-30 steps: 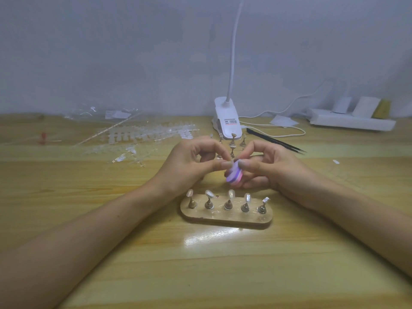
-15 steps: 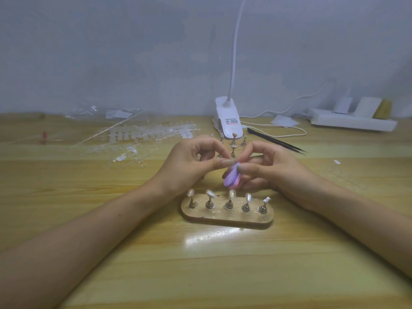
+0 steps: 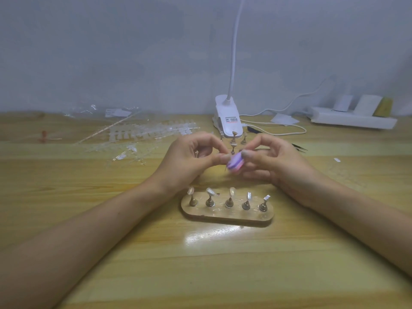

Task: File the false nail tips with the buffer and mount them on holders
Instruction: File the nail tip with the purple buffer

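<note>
My right hand (image 3: 272,161) holds a small purple and pink buffer block (image 3: 235,163) between thumb and fingers above the table. My left hand (image 3: 189,161) pinches something tiny at its fingertips, right against the buffer; the nail tip itself is too small to make out. Just in front of both hands lies a wooden oval base (image 3: 225,216) with several metal holders, each carrying a clear nail tip (image 3: 232,191). Loose holders (image 3: 233,141) stand behind the hands.
Clear plastic strips of nail tips (image 3: 147,132) lie scattered at the back left. A white clip lamp (image 3: 228,119) with its cable stands behind the hands. A white power strip (image 3: 352,120) is at the back right, and dark tweezers (image 3: 299,148) lie beside my right hand.
The buffer has shifted slightly in my right hand, tilting back and forth against the left fingertips. Both hands stay in the same place.
</note>
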